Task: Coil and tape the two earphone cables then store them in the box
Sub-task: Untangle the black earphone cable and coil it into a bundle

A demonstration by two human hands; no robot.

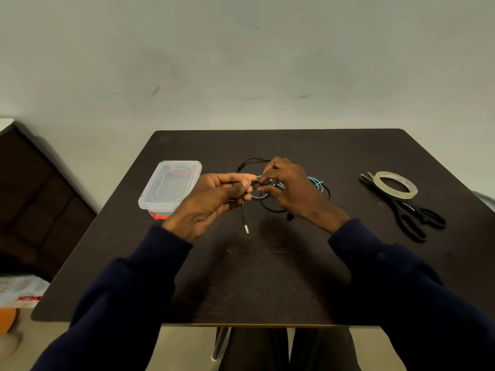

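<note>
Fingers [235, 180] of the left hand [211, 202] are pinching the black earphone cable [244, 223], its plug hanging just above the counter [267, 277]. The right hand [292, 188] is curling its fingers into the tangle where the blue earphone cable [317, 183] is crossing the black one, and I cannot tell whether they are grasping a strand, the hand itself hiding it. The clear box [170, 187] is sitting lidded at the left, and the tape roll [396, 184] is lying on the scissors [413, 215] at the right.
</note>
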